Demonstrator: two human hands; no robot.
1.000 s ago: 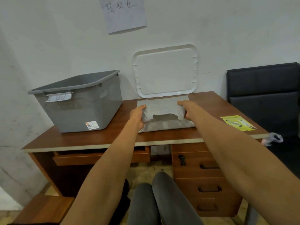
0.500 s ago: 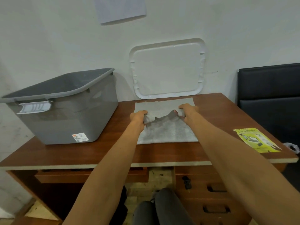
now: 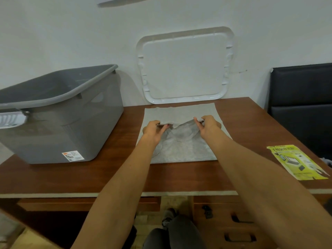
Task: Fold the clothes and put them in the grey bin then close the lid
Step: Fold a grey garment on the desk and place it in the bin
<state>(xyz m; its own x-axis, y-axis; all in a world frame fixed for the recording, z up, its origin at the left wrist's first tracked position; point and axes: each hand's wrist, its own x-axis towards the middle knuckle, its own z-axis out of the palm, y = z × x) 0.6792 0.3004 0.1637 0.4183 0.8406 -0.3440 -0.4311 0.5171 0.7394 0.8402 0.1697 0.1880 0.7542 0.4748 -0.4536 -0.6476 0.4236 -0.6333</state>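
The grey garment [image 3: 181,150] lies flat on the desk [image 3: 107,177], a folded edge pinched by the left hand [image 3: 153,131] at its ten o'clock and the right hand [image 3: 208,126] at one, fingers curled on cloth. The grey bin [image 3: 59,123] stands at nine o'clock, white lid [image 3: 185,67] at twelve, yellow leaflet [image 3: 296,161] at four

Arms outstretched; left grip [image 3: 154,130] and right grip [image 3: 208,127] each pinch cloth [image 3: 185,151], fingers curled.

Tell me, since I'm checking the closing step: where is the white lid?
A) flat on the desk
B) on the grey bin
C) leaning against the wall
C: the white lid stands against the wall behind the grey garment; the grey bin is uncovered.
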